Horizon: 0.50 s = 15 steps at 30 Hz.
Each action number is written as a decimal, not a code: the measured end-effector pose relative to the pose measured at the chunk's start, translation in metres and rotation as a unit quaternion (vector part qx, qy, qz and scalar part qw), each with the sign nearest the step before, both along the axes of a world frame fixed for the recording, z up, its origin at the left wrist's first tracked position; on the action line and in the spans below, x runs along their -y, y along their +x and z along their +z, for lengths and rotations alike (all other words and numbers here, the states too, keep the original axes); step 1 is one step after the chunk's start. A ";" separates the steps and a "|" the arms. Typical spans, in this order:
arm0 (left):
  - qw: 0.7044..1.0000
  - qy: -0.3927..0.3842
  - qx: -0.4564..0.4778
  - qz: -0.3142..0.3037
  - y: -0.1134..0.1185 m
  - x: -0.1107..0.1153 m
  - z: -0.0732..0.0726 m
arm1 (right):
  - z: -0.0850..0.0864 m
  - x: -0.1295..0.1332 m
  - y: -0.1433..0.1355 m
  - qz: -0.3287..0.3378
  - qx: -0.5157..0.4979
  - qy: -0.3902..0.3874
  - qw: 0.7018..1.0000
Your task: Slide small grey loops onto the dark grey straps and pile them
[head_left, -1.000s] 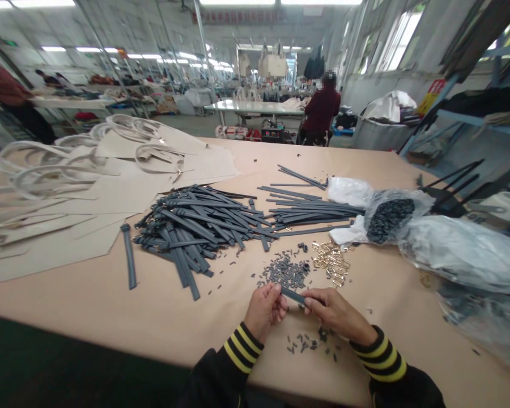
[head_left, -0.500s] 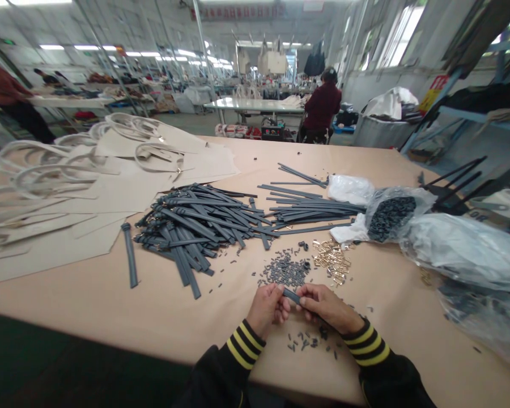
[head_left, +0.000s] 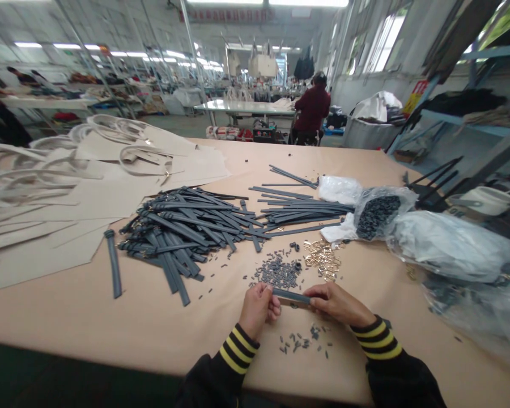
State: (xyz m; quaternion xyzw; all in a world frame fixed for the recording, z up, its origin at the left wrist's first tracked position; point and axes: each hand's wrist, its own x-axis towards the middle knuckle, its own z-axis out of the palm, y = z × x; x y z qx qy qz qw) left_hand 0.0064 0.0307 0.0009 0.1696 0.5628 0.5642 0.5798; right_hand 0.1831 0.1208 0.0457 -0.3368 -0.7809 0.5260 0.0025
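A dark grey strap [head_left: 292,295] is stretched between my two hands, just above the table. My left hand [head_left: 258,306] pinches its left end between thumb and fingers. Further right along the strap, my right hand [head_left: 338,304] closes on it with thumb and fingertips. Beyond my hands lies a heap of small grey pieces [head_left: 278,271], with gold metal buckles [head_left: 323,260] beside it. Several loose grey bits [head_left: 297,343] are scattered on the near side, between my wrists.
A big pile of grey straps [head_left: 182,224] lies left of centre, one strap [head_left: 113,263] apart from it. Longer strips [head_left: 301,209] lie behind the small pieces. Beige panels with handles [head_left: 89,187] cover the left. Plastic bags [head_left: 454,243] stand right. A person [head_left: 313,107] sits beyond the table.
My right hand has moved right along the strap, away from my left hand, so more of the strap shows between them. The view has turned slightly to the right.
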 end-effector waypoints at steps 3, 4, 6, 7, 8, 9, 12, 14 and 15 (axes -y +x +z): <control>1.000 -0.007 0.005 0.002 0.000 -0.001 0.001 | -0.001 0.001 0.001 -0.011 0.000 0.006 1.000; 1.000 -0.010 0.004 0.002 0.000 -0.001 0.002 | -0.001 0.001 0.002 -0.011 0.000 0.009 1.000; 1.000 -0.015 0.002 0.002 0.000 -0.001 0.002 | -0.002 0.000 0.002 -0.005 0.001 0.024 1.000; 1.000 -0.016 0.001 0.001 0.000 -0.001 0.002 | -0.002 0.000 0.002 -0.001 0.001 0.036 0.999; 1.000 -0.016 0.001 0.001 0.000 -0.001 0.002 | -0.002 0.000 0.003 0.003 0.003 0.048 0.999; 1.000 -0.015 0.001 0.000 0.000 -0.001 0.002 | -0.003 -0.001 0.003 0.004 0.004 0.061 0.998; 1.000 -0.010 0.002 -0.003 -0.001 -0.001 0.003 | -0.003 0.000 0.002 0.004 0.008 0.087 0.996; 1.000 -0.008 0.003 -0.004 0.000 -0.001 0.003 | -0.002 0.000 0.001 0.000 0.014 0.103 0.995; 1.000 -0.008 0.004 -0.004 0.000 -0.001 0.004 | -0.002 0.001 0.001 -0.002 0.017 0.112 0.994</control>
